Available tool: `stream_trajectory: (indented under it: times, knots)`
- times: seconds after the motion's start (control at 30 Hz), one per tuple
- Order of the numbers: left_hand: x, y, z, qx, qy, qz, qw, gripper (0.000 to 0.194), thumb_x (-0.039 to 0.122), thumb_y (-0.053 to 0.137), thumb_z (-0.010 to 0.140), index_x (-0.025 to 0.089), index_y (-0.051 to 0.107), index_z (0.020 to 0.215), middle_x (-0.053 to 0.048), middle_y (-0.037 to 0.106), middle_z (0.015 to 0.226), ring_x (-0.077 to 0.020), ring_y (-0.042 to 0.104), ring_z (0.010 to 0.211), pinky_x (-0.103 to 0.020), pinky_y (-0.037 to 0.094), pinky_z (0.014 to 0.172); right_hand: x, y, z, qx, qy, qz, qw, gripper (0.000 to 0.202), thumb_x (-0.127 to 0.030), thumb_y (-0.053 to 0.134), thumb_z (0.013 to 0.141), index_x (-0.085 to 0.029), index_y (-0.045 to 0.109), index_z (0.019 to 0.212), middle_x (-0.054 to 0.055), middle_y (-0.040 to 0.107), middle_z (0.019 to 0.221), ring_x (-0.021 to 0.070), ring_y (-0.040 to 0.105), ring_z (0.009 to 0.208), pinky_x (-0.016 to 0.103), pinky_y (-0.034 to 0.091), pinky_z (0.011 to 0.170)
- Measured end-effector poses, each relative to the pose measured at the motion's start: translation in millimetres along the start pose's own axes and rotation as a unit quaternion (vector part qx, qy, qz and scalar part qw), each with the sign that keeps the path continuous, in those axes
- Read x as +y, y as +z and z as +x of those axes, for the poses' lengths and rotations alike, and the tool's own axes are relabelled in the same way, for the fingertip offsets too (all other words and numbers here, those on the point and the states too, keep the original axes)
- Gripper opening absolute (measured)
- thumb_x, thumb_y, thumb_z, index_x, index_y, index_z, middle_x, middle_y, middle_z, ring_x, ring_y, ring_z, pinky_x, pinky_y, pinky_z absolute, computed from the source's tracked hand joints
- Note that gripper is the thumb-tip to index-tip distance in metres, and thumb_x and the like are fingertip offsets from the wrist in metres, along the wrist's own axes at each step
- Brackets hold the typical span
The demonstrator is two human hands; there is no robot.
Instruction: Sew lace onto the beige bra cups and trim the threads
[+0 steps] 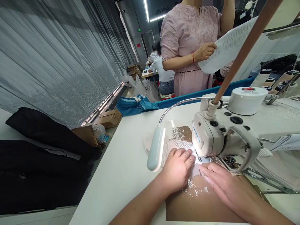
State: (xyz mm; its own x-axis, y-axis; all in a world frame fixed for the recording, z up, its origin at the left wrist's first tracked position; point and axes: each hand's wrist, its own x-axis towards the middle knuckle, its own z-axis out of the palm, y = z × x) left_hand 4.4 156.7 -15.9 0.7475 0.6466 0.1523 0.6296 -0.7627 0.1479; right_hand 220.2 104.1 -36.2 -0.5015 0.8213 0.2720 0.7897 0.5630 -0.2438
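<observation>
A pale piece of fabric (195, 170) lies under the head of a white sewing machine (207, 134). My left hand (177, 170) rests on the fabric from the left, fingers side by side and laid down close to the needle area. Opposite it, my right hand (223, 184) lies low with its fingers stretched out, the tips touching the fabric's right edge. Neither hand visibly pinches the cloth. The needle and presser foot are mostly hidden by the machine head. Beneath both hands is a brown sheet (199, 206) with shiny clear tape on it.
A lamp (156, 148) on a bendable neck hangs left of my left hand. The white table (117, 175) extends leftward. Thread cones (264, 76) stand at the back right. Across the table a person (192, 47) holds a printed sheet (228, 47). Cardboard boxes (109, 118) lie on the floor.
</observation>
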Motion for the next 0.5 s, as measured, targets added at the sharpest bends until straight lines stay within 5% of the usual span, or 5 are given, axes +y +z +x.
stream_trajectory:
  times: [0.27, 0.5]
  knots:
    - [-6, 2.6, -2, 0.068, -0.034, -0.043, 0.996, 0.039, 0.022, 0.048, 0.089, 0.016, 0.055, 0.127, -0.01, 0.058, 0.133, -0.027, 0.05, 0.119, -0.044, 0.039, 0.103, 6, 15, -3, 0.035, -0.03, -0.063, 0.997, 0.041, -0.024, 0.034, 0.098, -0.019, 0.064, 0.125, 0.007, 0.074, 0.111, 0.0229, 0.073, 0.092, 0.035, 0.063, 0.069]
    - [-6, 6.9, -5, 0.099, -0.066, -0.074, 0.99, 0.048, 0.046, 0.058, 0.087, 0.016, 0.059, 0.125, -0.013, 0.058, 0.132, -0.0297, 0.054, 0.117, -0.046, 0.042, 0.1, 6, 11, -2, 0.035, -0.043, -0.053, 0.997, 0.04, -0.021, 0.034, 0.098, -0.016, 0.064, 0.123, 0.009, 0.074, 0.105, 0.0231, 0.074, 0.087, 0.038, 0.063, 0.07]
